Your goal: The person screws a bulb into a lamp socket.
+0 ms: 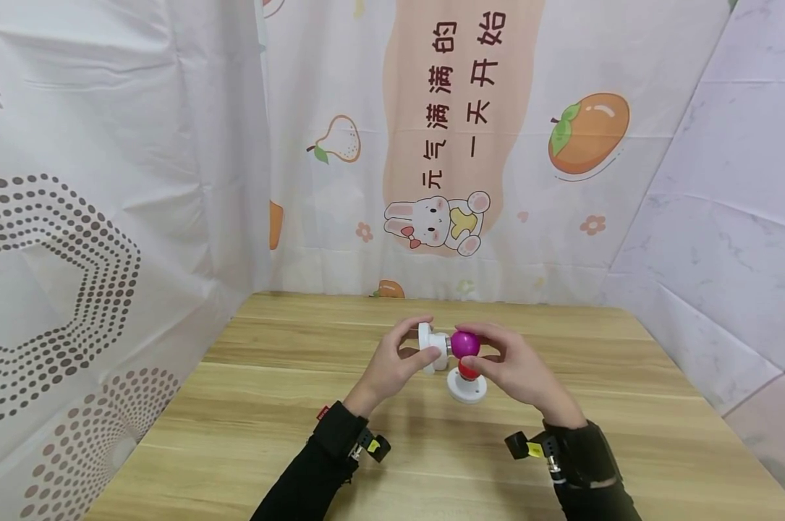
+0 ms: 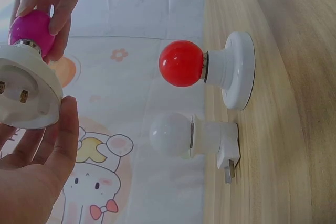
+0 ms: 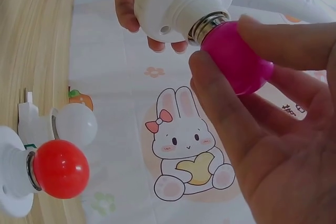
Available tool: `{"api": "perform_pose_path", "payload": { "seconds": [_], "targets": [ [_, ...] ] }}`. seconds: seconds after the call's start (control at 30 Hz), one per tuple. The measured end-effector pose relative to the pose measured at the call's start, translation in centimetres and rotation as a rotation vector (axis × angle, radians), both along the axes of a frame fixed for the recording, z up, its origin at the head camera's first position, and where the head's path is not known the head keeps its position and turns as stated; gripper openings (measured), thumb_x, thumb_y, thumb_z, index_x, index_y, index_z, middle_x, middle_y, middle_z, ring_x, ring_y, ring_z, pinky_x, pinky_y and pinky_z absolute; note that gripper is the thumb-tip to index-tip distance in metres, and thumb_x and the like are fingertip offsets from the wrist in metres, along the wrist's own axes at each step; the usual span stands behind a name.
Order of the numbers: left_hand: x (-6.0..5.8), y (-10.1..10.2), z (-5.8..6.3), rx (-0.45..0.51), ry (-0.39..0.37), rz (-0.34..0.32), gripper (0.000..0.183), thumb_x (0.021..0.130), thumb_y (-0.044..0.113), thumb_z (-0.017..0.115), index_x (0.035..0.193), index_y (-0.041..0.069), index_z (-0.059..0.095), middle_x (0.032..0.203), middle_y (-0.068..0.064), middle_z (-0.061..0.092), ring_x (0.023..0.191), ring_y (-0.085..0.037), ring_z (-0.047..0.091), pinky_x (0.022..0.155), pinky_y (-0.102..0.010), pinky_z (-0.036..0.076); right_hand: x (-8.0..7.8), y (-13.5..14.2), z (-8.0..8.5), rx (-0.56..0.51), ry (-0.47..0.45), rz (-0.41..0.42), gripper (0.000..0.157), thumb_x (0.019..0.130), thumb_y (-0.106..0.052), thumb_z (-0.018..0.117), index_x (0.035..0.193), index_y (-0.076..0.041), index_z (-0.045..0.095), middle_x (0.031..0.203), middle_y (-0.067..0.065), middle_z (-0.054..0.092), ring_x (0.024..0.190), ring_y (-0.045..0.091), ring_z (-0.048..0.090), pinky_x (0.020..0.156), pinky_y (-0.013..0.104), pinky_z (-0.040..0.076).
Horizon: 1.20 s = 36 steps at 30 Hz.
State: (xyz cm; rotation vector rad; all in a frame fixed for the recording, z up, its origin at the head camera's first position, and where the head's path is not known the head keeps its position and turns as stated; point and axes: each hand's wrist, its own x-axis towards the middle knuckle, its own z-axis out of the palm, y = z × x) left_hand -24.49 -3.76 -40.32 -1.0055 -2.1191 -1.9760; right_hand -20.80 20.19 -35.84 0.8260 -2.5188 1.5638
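Note:
My left hand [image 1: 391, 367] grips a white round lamp holder [image 3: 170, 3] by its base, up off the table. Two contacts show on the holder's back in the left wrist view. At the holder's mouth is a magenta bulb [image 1: 465, 344], pinched between the fingers and thumb of my right hand [image 1: 521, 367]. Part of the bulb's metal screw cap [image 3: 206, 26] shows outside the socket; how far it goes in is hidden. Below the hands a red bulb [image 2: 181, 63] sits in a second white round holder [image 2: 241, 72], upright on the table.
Beside the red bulb stands a white bulb [image 2: 170, 135] in a white plug-in holder [image 2: 228, 142] with metal prongs. The wooden table [image 1: 288, 376] meets a printed curtain [image 1: 327, 217] at its back edge. Sheets hang on both sides.

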Motion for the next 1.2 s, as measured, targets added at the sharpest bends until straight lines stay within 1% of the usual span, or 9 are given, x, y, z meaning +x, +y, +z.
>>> {"api": "perform_pose_path", "payload": {
  "seconds": [0.23,0.37,0.57,0.67,0.77,0.87,1.0,1.1,1.2],
  "targets": [
    [0.0,-0.1,0.1,-0.005,0.013,-0.010,0.062,0.096,0.039,0.071,0.145,0.007,0.051,0.134,-0.013,0.056,0.121,-0.035,0.055,0.092,-0.035,0.056,0.2,-0.1,0.2,0.015,-0.040,-0.039,0.049,0.095,-0.015,0.073,0.141,-0.005,0.058,0.135,0.016,0.060,0.116,0.034,0.061,0.090,0.035,0.057],
    [0.1,-0.1,0.1,-0.003,0.011,-0.009,0.062,0.096,0.039,0.071,0.145,0.007,0.051,0.133,-0.013,0.056,0.121,-0.035,0.055,0.092,-0.034,0.056,0.3,-0.2,0.3,0.021,-0.077,-0.061,0.051,0.096,-0.023,0.073,0.142,-0.005,0.058,0.135,0.017,0.060,0.117,0.037,0.062,0.087,0.038,0.057],
    [0.0,-0.1,0.2,0.009,0.020,-0.015,0.061,0.096,0.038,0.071,0.145,0.006,0.051,0.131,-0.013,0.056,0.120,-0.037,0.055,0.091,-0.035,0.057,0.1,-0.4,0.2,0.040,-0.102,-0.105,0.049,0.099,-0.031,0.069,0.140,-0.006,0.059,0.126,0.015,0.065,0.109,0.030,0.064,0.087,0.039,0.056],
    [0.0,-0.1,0.2,0.011,0.025,-0.014,0.061,0.096,0.038,0.071,0.145,0.007,0.052,0.131,-0.013,0.056,0.120,-0.035,0.056,0.091,-0.035,0.057,0.1,-0.5,0.3,0.005,-0.145,-0.108,0.047,0.099,-0.034,0.067,0.136,-0.006,0.062,0.120,0.013,0.067,0.104,0.028,0.066,0.088,0.039,0.057],
    [0.0,-0.1,0.1,0.014,0.032,-0.018,0.062,0.096,0.038,0.071,0.145,0.006,0.052,0.132,-0.013,0.056,0.120,-0.033,0.056,0.091,-0.037,0.057,0.0,-0.7,0.4,-0.074,-0.212,-0.088,0.044,0.100,-0.034,0.066,0.131,-0.004,0.064,0.114,0.016,0.069,0.095,0.032,0.070,0.086,0.042,0.059],
    [0.0,0.0,0.0,0.016,0.037,-0.022,0.061,0.096,0.037,0.072,0.145,0.006,0.052,0.133,-0.013,0.056,0.120,-0.033,0.056,0.091,-0.042,0.057,-0.1,-0.8,0.4,-0.120,-0.248,-0.077,0.043,0.101,-0.034,0.064,0.128,0.000,0.065,0.107,0.018,0.069,0.087,0.034,0.071,0.081,0.042,0.061],
    [0.0,0.0,-0.1,0.014,0.041,-0.024,0.062,0.095,0.037,0.072,0.144,0.006,0.052,0.132,-0.012,0.056,0.119,-0.029,0.057,0.091,-0.048,0.056,-0.2,-1.0,0.2,-0.121,-0.268,-0.102,0.046,0.103,-0.036,0.061,0.122,0.006,0.065,0.094,0.018,0.069,0.077,0.030,0.069,0.073,0.038,0.061],
    [0.0,0.1,-0.1,0.014,0.047,-0.027,0.063,0.095,0.039,0.072,0.144,0.005,0.052,0.131,-0.012,0.056,0.118,-0.026,0.057,0.090,-0.051,0.056,-0.2,-1.2,0.2,-0.126,-0.293,-0.125,0.048,0.103,-0.037,0.060,0.119,0.008,0.066,0.086,0.019,0.068,0.072,0.028,0.067,0.069,0.038,0.061],
    [0.0,0.1,-0.1,0.014,0.051,-0.027,0.063,0.095,0.040,0.072,0.145,0.006,0.052,0.132,-0.012,0.056,0.118,-0.024,0.058,0.090,-0.052,0.056,-0.1,-1.2,0.3,-0.125,-0.303,-0.141,0.049,0.104,-0.037,0.059,0.121,0.009,0.065,0.086,0.018,0.069,0.075,0.030,0.068,0.071,0.038,0.061]
  ]
}}
